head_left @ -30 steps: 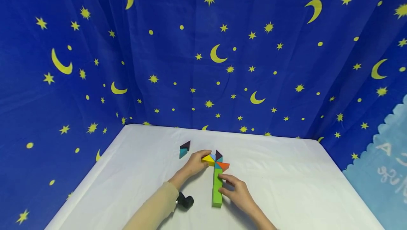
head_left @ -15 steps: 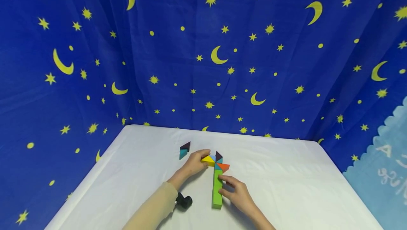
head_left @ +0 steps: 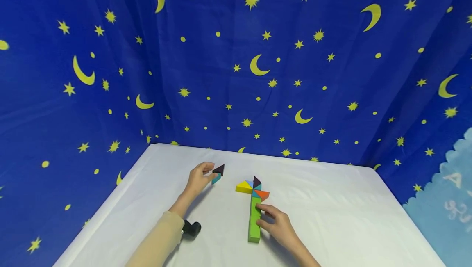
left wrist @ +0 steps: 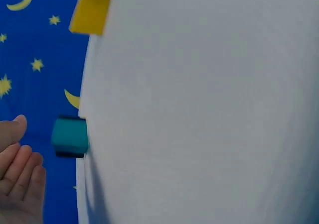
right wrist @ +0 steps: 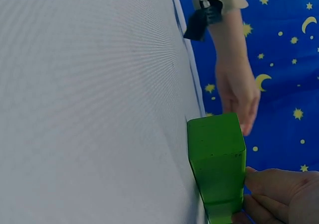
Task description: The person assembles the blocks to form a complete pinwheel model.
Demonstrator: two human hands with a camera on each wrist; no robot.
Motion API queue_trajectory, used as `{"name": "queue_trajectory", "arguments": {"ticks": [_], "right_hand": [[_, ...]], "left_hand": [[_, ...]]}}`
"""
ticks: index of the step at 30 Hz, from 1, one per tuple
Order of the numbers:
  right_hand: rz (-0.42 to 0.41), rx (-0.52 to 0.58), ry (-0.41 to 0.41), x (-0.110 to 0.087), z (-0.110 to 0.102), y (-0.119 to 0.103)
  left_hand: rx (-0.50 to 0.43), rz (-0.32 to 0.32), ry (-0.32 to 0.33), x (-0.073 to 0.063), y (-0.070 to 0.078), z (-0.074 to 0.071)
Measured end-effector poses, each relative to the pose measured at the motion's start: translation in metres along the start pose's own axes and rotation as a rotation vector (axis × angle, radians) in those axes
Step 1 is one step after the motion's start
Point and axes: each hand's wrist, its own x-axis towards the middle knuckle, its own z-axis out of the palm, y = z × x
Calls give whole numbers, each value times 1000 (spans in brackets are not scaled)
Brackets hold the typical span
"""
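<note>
In the head view my left hand point(head_left: 198, 179) is at the loose teal block point(head_left: 216, 179), beside a dark triangular block point(head_left: 219, 170). The left wrist view shows a gap between its fingers point(left wrist: 22, 176) and the teal block. My right hand point(head_left: 279, 224) rests thumb and fingertips against the right side of a row of green blocks point(head_left: 253, 222). At the row's far end, yellow point(head_left: 243, 187), light blue, dark point(head_left: 257, 182), teal and orange point(head_left: 262, 195) triangular blocks meet around one point like a pinwheel.
A white cloth covers the table point(head_left: 332, 209). Blue curtains point(head_left: 221, 62) with yellow moons and stars stand behind and beside it. A black camera mount point(head_left: 192, 229) sticks out from the left wrist. A light blue panel point(head_left: 450, 201) hangs at the right.
My left hand has left the yellow block and moved left to the loose teal and dark blocks. My right hand stays at the green row. The head view has shifted slightly.
</note>
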Motion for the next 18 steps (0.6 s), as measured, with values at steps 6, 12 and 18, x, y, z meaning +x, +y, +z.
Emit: {"name": "queue_trajectory", "arguments": {"ticks": [6,12,18], "right_hand": [[22,5,-2,-1,0,1],[31,-2,-19,0,-1,1],[35,-12,-22,0,-1,0]], "left_hand": [[12,-50,-70,-6,-12,1],[23,-60,-71,-9,-16,5],[6,-10,-57,-18,-7,4]]}}
